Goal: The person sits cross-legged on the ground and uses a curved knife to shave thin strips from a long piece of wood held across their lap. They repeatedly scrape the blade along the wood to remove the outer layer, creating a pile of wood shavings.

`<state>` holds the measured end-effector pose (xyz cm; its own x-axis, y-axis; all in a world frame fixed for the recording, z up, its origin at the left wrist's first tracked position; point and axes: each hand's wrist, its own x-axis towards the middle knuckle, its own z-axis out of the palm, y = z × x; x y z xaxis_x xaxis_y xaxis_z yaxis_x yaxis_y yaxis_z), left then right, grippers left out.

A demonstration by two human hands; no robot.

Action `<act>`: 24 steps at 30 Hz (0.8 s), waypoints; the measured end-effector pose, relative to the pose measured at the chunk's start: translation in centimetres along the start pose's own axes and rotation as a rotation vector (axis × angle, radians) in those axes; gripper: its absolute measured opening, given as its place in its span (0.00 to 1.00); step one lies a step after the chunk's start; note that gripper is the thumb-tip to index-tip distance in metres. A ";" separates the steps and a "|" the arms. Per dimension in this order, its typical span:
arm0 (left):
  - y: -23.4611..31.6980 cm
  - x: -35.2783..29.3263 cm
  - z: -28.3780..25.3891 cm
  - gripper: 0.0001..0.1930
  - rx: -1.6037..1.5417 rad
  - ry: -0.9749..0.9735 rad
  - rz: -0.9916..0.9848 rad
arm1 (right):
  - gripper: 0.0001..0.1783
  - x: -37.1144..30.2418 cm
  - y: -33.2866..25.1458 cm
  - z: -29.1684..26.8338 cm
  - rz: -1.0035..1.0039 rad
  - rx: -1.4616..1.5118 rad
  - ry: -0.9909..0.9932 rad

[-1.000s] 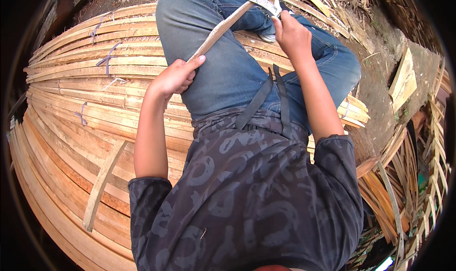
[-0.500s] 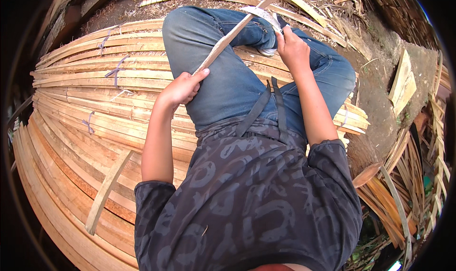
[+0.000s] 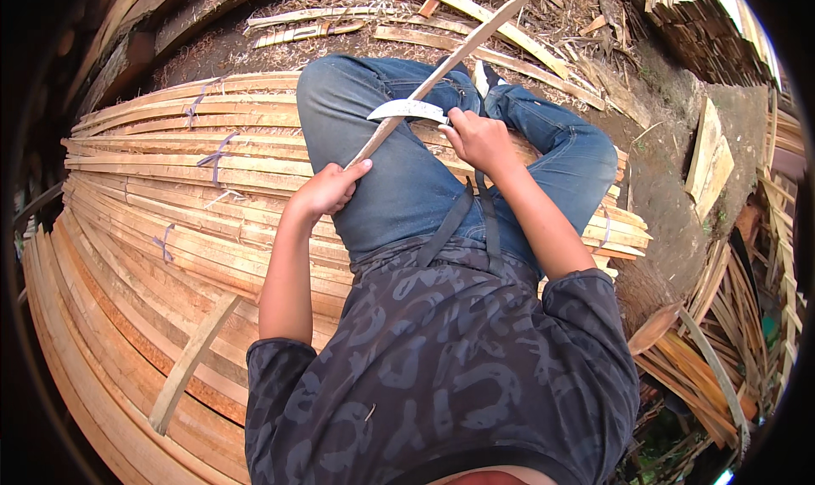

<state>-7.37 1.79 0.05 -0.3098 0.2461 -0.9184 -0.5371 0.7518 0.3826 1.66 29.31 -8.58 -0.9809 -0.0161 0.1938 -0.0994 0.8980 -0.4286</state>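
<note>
My left hand (image 3: 325, 188) is closed round the near end of a long, flat wooden strip (image 3: 454, 59), thumb on top. The strip slants up and away to the right, across my bent leg. In my right hand (image 3: 482, 138) is a knife with a curved, pale blade (image 3: 406, 109); my fingers wrap its handle, which is mostly hidden. The blade lies across the strip, a short way beyond my left hand, its tip pointing left.
I sit on bundles of wooden strips (image 3: 170, 192), tied with purple cord (image 3: 218, 157). A sheathed knife or similar banded wooden piece (image 3: 297, 35) lies on the shavings-covered ground ahead. Stacked wood (image 3: 709, 26) stands far right; a curved wooden piece (image 3: 193, 362) rests near left.
The knife has come along the strip toward my left hand, my right hand drawing back nearer to me. My left hand keeps its grip. The view has tilted to show more ground ahead.
</note>
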 end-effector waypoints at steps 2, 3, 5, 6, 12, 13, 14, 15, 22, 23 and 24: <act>0.2 0.4 -0.1 0.30 0.008 -0.017 0.034 | 0.16 1.1 3.8 0.5 0.231 -0.060 0.152; 0.2 0.3 0.1 0.31 0.012 -0.023 0.043 | 0.16 1.4 5.9 0.5 0.423 -0.091 0.232; 0.6 0.1 0.3 0.31 0.035 0.001 0.008 | 0.16 1.5 5.4 0.4 0.430 -0.044 0.137; 0.8 0.1 0.4 0.31 0.040 0.017 -0.002 | 0.16 1.6 4.2 0.1 0.395 -0.030 0.074; 0.6 -0.2 0.3 0.30 0.022 0.007 0.031 | 0.17 1.4 4.8 0.0 0.440 -0.016 0.152; 0.5 -0.3 0.6 0.30 0.029 0.017 0.040 | 0.17 1.0 6.4 -0.3 0.442 -0.077 0.180; 0.8 -0.1 0.8 0.30 0.075 0.036 0.077 | 0.17 0.6 6.1 0.3 0.467 -0.005 0.166; 0.9 -0.1 0.7 0.30 0.078 0.036 0.065 | 0.17 0.4 5.4 0.7 0.486 0.061 0.156; 0.0 0.4 -0.4 0.31 0.030 -0.024 0.045 | 0.19 -0.6 5.3 -0.5 0.367 -0.021 0.159; 0.4 0.4 0.1 0.31 0.048 -0.020 0.065 | 0.20 -0.3 6.4 -1.3 0.555 -0.065 0.201; 0.6 0.3 0.3 0.31 0.066 -0.016 0.087 | 0.20 -0.1 6.4 -1.4 0.565 -0.052 0.212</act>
<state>-7.60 2.54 -0.04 -0.3401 0.3210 -0.8839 -0.4562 0.7656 0.4536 1.31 35.68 -10.15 -0.8244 0.5525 0.1227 0.4405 0.7625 -0.4739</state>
